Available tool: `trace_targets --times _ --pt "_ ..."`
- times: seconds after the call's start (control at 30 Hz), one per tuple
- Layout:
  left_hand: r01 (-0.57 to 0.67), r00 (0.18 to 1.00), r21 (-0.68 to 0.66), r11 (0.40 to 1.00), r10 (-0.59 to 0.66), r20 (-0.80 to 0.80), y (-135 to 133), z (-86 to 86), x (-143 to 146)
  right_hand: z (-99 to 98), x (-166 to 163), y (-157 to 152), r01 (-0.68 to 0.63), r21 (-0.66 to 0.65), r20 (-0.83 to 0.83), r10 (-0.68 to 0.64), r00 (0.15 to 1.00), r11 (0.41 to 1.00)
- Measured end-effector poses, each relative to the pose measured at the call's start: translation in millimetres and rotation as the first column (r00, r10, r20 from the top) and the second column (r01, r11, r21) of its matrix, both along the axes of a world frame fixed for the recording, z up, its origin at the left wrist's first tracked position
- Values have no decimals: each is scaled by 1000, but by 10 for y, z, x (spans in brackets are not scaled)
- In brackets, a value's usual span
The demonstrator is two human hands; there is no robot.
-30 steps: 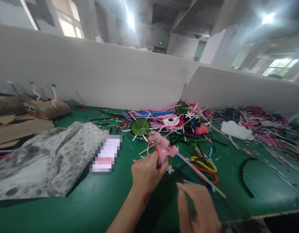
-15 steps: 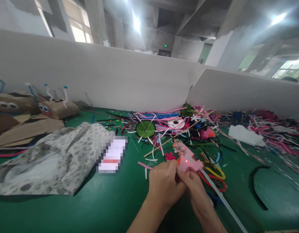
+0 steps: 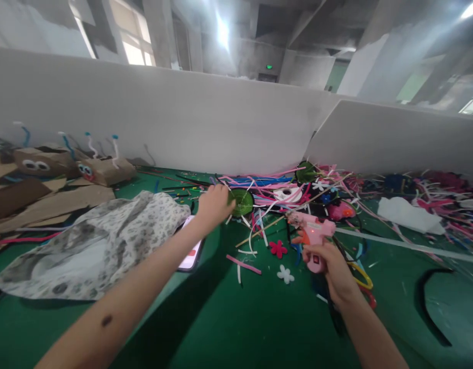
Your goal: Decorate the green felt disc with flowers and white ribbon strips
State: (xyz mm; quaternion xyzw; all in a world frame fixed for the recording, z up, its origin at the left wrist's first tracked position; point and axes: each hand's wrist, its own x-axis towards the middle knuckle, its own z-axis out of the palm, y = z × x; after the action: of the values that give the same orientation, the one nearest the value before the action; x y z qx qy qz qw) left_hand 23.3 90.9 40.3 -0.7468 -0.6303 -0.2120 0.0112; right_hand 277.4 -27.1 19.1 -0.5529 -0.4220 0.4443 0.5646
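My right hand (image 3: 330, 269) grips a pink glue gun (image 3: 312, 231) by its handle, nozzle pointing left, a red light lit on its side. A clear glue stick (image 3: 397, 244) runs out of its back to the right. My left hand (image 3: 214, 202) reaches far forward and closes on a round green disc (image 3: 242, 202) with white strips sticking out from it. A red felt flower (image 3: 277, 248) and a white felt flower (image 3: 285, 274) lie on the green table (image 3: 236, 328) between my hands.
A pile of coloured strips and pipe cleaners (image 3: 336, 195) covers the back right. A patterned cloth (image 3: 90, 243) lies at left with a phone (image 3: 190, 253) at its edge. Cardboard figures with googly eyes (image 3: 59, 166) stand far left. White partitions (image 3: 205, 123) close the back.
The glue gun has passed from my left hand to my right. My left hand has reached forward to the green disc. The view has shifted left.
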Motion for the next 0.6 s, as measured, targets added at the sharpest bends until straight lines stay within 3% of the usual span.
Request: trace_targets --times 0.1,0.23,0.4,0.5,0.6 --pt "-22 999 -191 981 28 27 561 -47 -280 56 -30 110 -72 7 56 71 996 997" --pt "99 992 -369 924 -62 113 937 -209 -410 158 -57 218 -145 31 100 141 985 989" --pt "210 959 -357 910 -121 256 1062 -262 -377 222 -76 267 -160 60 119 152 981 985" --pt "271 916 -298 915 -150 373 1054 -128 -338 223 -90 270 -158 57 133 149 980 986" --pt "312 851 -239 920 -159 501 1031 118 -310 217 -73 259 -157 50 162 147 976 986"
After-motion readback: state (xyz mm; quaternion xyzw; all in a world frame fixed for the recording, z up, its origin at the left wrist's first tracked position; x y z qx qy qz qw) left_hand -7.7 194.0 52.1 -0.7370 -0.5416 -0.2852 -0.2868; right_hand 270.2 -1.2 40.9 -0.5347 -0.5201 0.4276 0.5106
